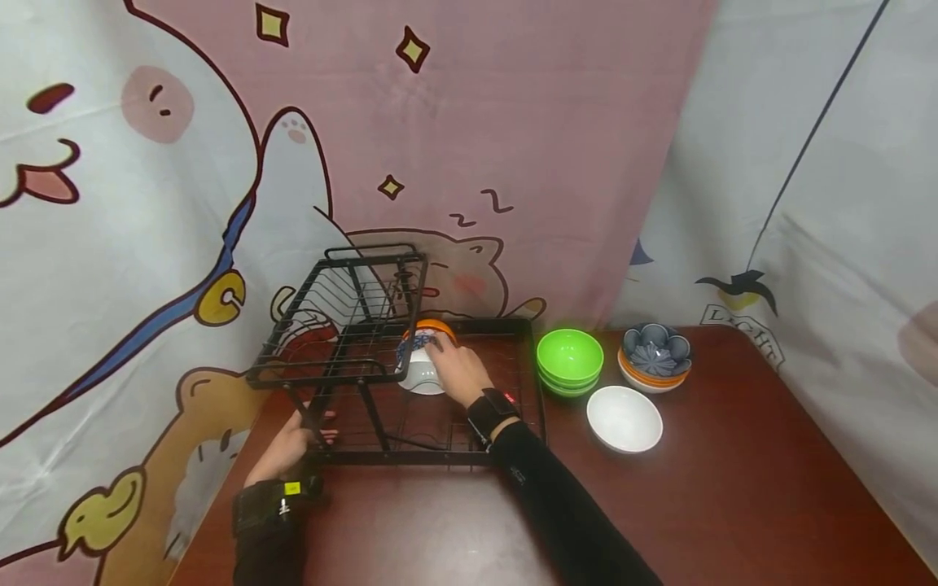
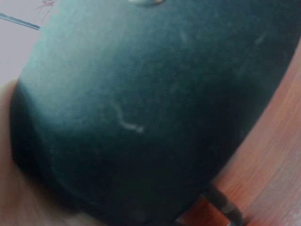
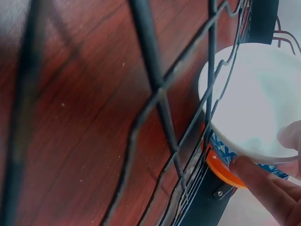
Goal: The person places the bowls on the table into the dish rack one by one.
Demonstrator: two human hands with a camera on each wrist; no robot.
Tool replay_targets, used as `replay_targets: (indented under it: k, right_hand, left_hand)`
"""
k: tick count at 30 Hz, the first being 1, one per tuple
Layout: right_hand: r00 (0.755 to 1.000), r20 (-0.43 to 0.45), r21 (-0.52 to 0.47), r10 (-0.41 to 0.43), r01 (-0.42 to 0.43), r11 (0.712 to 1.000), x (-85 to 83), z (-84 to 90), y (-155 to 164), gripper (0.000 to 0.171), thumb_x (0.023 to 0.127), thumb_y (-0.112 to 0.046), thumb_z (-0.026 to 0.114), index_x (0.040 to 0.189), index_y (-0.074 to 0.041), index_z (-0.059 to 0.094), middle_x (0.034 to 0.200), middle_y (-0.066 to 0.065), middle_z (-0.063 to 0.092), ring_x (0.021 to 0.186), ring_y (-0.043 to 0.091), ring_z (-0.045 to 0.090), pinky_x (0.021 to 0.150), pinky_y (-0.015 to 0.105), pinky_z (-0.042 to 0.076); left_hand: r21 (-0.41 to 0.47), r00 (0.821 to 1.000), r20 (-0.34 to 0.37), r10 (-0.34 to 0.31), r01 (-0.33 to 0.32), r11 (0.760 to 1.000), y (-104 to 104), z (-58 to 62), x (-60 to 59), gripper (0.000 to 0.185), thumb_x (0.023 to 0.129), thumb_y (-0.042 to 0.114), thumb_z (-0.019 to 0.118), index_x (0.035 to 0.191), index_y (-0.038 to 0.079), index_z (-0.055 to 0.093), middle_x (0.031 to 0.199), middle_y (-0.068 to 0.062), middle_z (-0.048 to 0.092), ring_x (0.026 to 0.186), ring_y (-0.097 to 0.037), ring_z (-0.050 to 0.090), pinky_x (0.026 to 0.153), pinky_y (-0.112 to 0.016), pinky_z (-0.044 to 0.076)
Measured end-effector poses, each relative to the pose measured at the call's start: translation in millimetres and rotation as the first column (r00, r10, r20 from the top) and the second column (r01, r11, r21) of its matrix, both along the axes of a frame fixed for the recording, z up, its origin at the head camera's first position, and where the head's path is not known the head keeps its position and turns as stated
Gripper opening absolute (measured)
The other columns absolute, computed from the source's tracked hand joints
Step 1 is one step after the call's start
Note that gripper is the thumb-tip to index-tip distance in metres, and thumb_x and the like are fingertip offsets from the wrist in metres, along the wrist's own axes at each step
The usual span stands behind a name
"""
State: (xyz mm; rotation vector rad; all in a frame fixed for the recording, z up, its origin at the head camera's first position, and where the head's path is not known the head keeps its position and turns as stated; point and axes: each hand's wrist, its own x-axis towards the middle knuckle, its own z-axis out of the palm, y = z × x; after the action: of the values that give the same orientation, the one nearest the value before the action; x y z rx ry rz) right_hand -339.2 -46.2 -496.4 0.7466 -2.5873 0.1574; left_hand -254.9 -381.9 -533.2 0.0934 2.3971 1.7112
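In the head view my right hand [image 1: 460,370] is over the lower tier of a black wire dish rack [image 1: 538,391]. It pinches the rim of a white bowl [image 1: 421,378], which stands tilted among the wires. Seen from the right wrist, the thumb lies on the face of that white bowl [image 3: 254,99] and the fingers are behind its rim. Just behind it are a blue-and-white patterned bowl [image 3: 223,149] and an orange bowl [image 3: 221,170]. My left hand [image 1: 287,448] grips the rack's front left leg. Dark rack frame [image 2: 141,108] fills most of the left wrist view.
Right of the rack stand stacked green bowls [image 1: 570,358]. A single white bowl [image 1: 624,419] sits in front of a stack topped by a grey flower-shaped bowl [image 1: 655,350]. The rack's upper tier [image 1: 333,378] overhangs the left side. A printed cloth [image 1: 557,163] hangs behind the table.
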Motion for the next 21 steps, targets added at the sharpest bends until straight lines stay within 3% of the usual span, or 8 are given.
replay_targets:
  k: [7,12,21]
  right_hand:
    - [0.999,0.031,-0.090,-0.015,0.018,0.996,4.1,3.2,4,0.035,0.091,-0.021,0.062,0.126,-0.019,0.057,0.122,0.005,0.057,0.053,0.015,0.053,0.050,0.030,0.046]
    - [0.998,0.061,-0.119,-0.018,0.026,0.993,7.4,5.7,7,0.035,0.091,-0.022,0.064,0.125,-0.019,0.055,0.122,0.006,0.057,0.053,0.013,0.050,0.049,0.028,0.043]
    - [0.998,0.058,-0.161,0.000,0.009,0.987,18.9,20.4,23,0.040,0.091,-0.028,0.065,0.130,-0.022,0.058,0.113,0.001,0.059,0.055,0.011,0.048,0.051,0.026,0.039]
  left_hand:
    - [0.009,1.000,-0.021,-0.021,0.021,1.000,-1,-0.8,-0.9,0.062,0.089,-0.010,0.031,0.148,-0.007,0.014,0.141,-0.043,0.036,0.103,-0.027,0.068,0.080,-0.028,0.054]
    - [0.025,0.999,-0.022,-0.024,0.024,0.999,-2,-1.6,-0.2,0.064,0.088,-0.012,0.030,0.149,-0.006,0.013,0.143,-0.043,0.034,0.104,-0.028,0.068,0.080,-0.028,0.054]
    - [-0.001,1.000,0.005,0.003,-0.003,1.000,-1,0.7,0.9,0.065,0.087,-0.010,0.032,0.149,-0.005,0.013,0.144,-0.039,0.037,0.104,-0.018,0.067,0.080,-0.027,0.053]
